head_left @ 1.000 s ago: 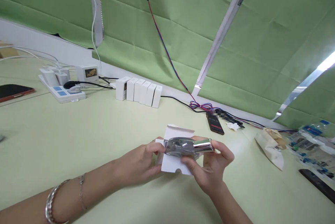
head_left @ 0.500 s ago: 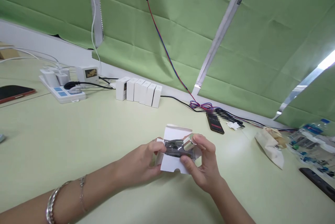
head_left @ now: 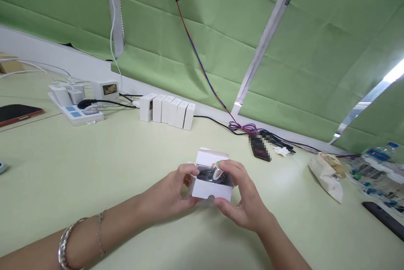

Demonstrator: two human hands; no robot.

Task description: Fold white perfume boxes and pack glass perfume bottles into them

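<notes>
A small white cardboard box [head_left: 211, 190] stands with its flap raised just above or on the table. Inside it lies a dark, cable-like bundle [head_left: 205, 174], and a shiny silver cylindrical piece [head_left: 217, 173] sticks up from it. My left hand [head_left: 181, 188] is closed on the box's left end, index finger over the top edge and thumb low in front. On the right, my right hand [head_left: 241, 192] has its fingertips against the silver piece and its thumb at the box's lower front. The bottom of the box is partly hidden.
A row of several small white boxes [head_left: 170, 110] stands by the wall. Left of it are a power strip [head_left: 75, 112] with plugs and a phone [head_left: 19, 114]. Another phone [head_left: 260, 148], bundled cables, a cloth bag [head_left: 326, 177] and a water bottle [head_left: 383, 152] lie to the right.
The silver piece and dark bundle have gone down into the box. The box has tilted so its front wall shows, and my right thumb has moved from the bundle to that front.
</notes>
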